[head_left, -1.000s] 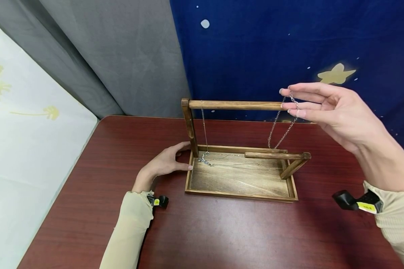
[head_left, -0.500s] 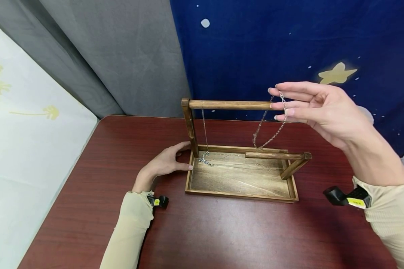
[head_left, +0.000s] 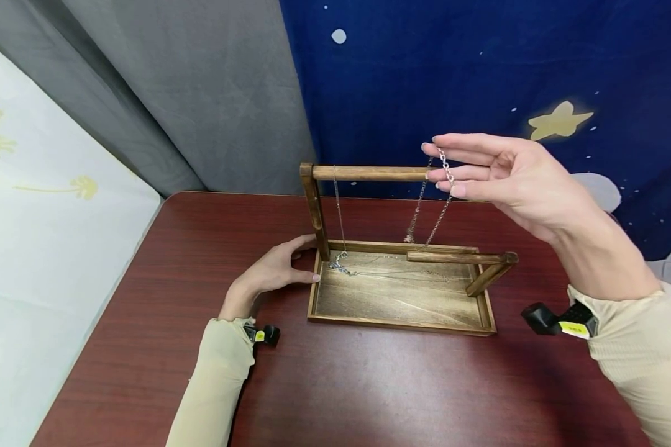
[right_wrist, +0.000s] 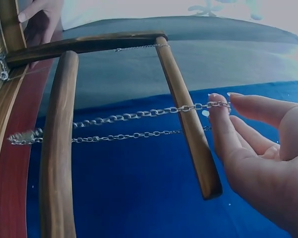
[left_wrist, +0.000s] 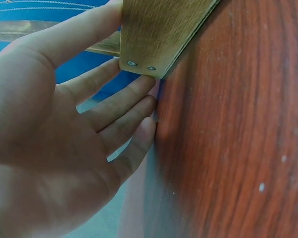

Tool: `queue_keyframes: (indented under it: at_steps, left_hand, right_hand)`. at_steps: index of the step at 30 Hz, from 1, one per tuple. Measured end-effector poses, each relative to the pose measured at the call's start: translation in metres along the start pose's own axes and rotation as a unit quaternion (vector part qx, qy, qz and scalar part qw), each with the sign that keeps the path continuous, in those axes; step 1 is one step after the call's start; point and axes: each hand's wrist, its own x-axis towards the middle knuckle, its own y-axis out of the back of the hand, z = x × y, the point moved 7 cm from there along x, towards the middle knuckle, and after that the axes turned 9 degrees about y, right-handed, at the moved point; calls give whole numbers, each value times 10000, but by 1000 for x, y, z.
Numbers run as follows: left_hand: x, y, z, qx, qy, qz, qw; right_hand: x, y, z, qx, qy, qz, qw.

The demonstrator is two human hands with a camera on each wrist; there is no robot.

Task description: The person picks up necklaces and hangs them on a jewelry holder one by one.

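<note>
In the head view my right hand [head_left: 514, 177] pinches a silver chain necklace [head_left: 440, 220] between thumb and fingers, its loop hanging down. In the right wrist view the chain [right_wrist: 134, 116] has one strand in front of the upper bar [right_wrist: 181, 99] and one behind it. My left hand [head_left: 274, 268] touches the left end of the wooden jewelry stand [head_left: 397, 324], fingers fairly straight. The left wrist view shows the thumb lying against the screwed end panel [left_wrist: 164, 37]. A thin necklace [head_left: 340, 214] hangs from the upper bar's left part, its pendant over the tray.
A shorter, lower bar [head_left: 453, 257] projects leftward from a post at the stand's right. The stand sits on a dark red wood-grain table [head_left: 358, 385]. Behind it hang a blue starry curtain [head_left: 402, 74] and a grey curtain [head_left: 201, 93]. A white panel [head_left: 50, 217] borders the left.
My right hand has moved left along the upper bar, carrying the chain necklace with it. The left hand and the stand have stayed put.
</note>
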Motion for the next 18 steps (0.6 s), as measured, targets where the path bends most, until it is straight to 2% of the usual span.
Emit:
queue_keyframes:
  at_steps: [5, 13, 18]
  left_hand:
    - [-1, -1, 0, 43, 80, -28, 10000]
    - [1, -2, 0, 30, 82, -65, 9999]
    - [1, 0, 1, 30, 15, -30, 10000]
  right_hand:
    - [5, -8, 1, 89, 84, -253, 9996]
    - [12, -15, 5, -209, -18, -132, 9997]
    - [18, -23, 9, -200, -30, -161, 9997]
